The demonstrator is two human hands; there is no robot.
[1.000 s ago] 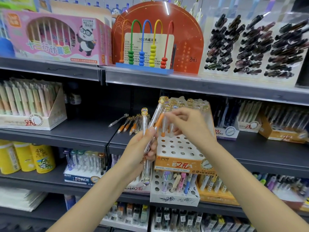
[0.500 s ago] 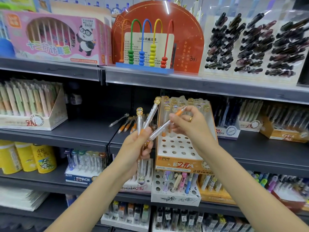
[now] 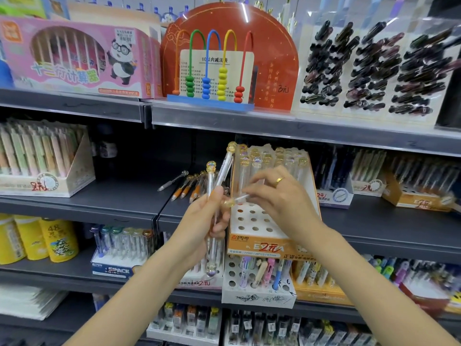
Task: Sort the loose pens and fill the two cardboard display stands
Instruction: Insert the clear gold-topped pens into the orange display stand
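Nearest the camera, the left hand [image 3: 208,221] grips a small bundle of clear pens [image 3: 214,203], fingers curled round the barrels; the bundle stands roughly upright, one pen leaning right, and one ball cap hangs below the palm. The barrels are transparent, smooth plastic, each capped by a glossy amber ball.

Change observed: half a second ago the right hand [image 3: 277,193] held a single pen [image 3: 237,199] slanting up to the right, orange tip high. That pen now lies almost level, its amber cap end toward the left hand and its tip end hidden under the right fingers, which pinch it. In my judgement the pen is being turned tip-first for insertion, so the current step is orienting, not yet placing.

Just behind the hands, the orange cardboard display stand [image 3: 272,245] sits on the dark shelf [image 3: 374,228]. Its white stepped top is punched with round holes; the front rows are vacant, while the back rows carry upright clear pens with amber caps. The stand is part filled, with much left to do.

Left of the stand, several loose pens [image 3: 185,189] with orange grips lie flat on the shelf, unsorted. A second stand for these cannot be identified with certainty.

Farther back, on the upper shelf, stand a bead abacus [image 3: 212,78] and a pink box [image 3: 74,58].
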